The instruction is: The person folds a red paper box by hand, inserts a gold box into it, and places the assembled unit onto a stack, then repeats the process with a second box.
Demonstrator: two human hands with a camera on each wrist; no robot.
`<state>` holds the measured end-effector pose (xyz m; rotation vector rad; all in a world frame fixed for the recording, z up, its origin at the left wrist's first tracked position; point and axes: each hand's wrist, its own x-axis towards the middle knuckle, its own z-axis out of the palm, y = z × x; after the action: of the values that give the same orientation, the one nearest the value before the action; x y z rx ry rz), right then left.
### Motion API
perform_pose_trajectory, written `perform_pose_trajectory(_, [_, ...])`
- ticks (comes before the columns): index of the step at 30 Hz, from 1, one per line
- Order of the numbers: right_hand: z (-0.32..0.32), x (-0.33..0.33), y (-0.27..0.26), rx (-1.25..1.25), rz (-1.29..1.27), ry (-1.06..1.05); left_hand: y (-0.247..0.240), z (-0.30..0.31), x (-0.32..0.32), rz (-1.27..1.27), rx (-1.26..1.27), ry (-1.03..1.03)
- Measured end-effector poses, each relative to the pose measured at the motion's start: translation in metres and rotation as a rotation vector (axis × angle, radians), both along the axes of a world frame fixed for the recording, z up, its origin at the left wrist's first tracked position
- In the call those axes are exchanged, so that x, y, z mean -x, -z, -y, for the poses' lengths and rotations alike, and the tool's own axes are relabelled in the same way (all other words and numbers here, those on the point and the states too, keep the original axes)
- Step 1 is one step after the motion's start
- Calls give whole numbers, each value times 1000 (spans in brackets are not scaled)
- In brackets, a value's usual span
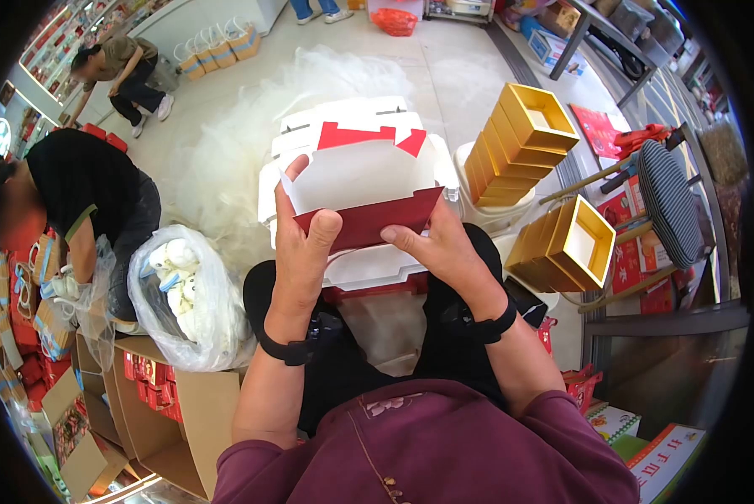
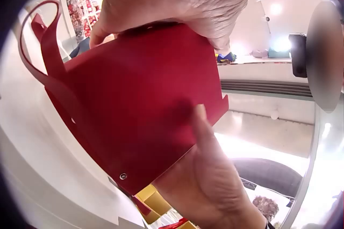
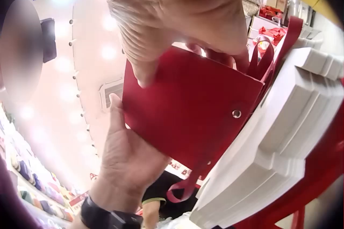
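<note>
Between both hands is a red box (image 1: 375,220) with a white inside, its top open toward the head camera. The left hand (image 1: 303,231) grips its left end, thumb on the near red wall. At the right end the right hand (image 1: 446,252) holds it, thumb pressed on the same wall. In the left wrist view the red panel (image 2: 145,95) carries a ribbon handle (image 2: 49,46) and a metal eyelet. The right wrist view shows the red panel (image 3: 183,105) with another eyelet. Below and behind the box lies a stack of white folded card (image 1: 360,267).
Gold boxes (image 1: 520,134) stand stacked at the right, with more gold boxes (image 1: 562,244) nearer. A plastic bag of white plush toys (image 1: 184,294) sits at the left beside a crouching person (image 1: 100,193). An open carton (image 1: 154,420) is at lower left, a striped stool (image 1: 669,202) far right.
</note>
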<state>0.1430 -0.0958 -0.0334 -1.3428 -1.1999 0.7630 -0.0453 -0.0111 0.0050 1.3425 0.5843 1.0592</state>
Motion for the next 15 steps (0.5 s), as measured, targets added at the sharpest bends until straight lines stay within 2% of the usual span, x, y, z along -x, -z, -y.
perform_pose_trajectory(1, [1,3,-3,-38,6,10,2,1,-1,34,30,4])
perform_pose_trajectory(4, [4,8,-25,-107,-307,-58,9,-3,1,35,-4,15])
perform_pose_trajectory(10, [-5,9,-43,-117,-311,-36,8,-8,2,63,-12,27])
perform_pose_trajectory(15, [-11,11,-36,-112,-302,-10,-1,-7,1,-59,56,-46])
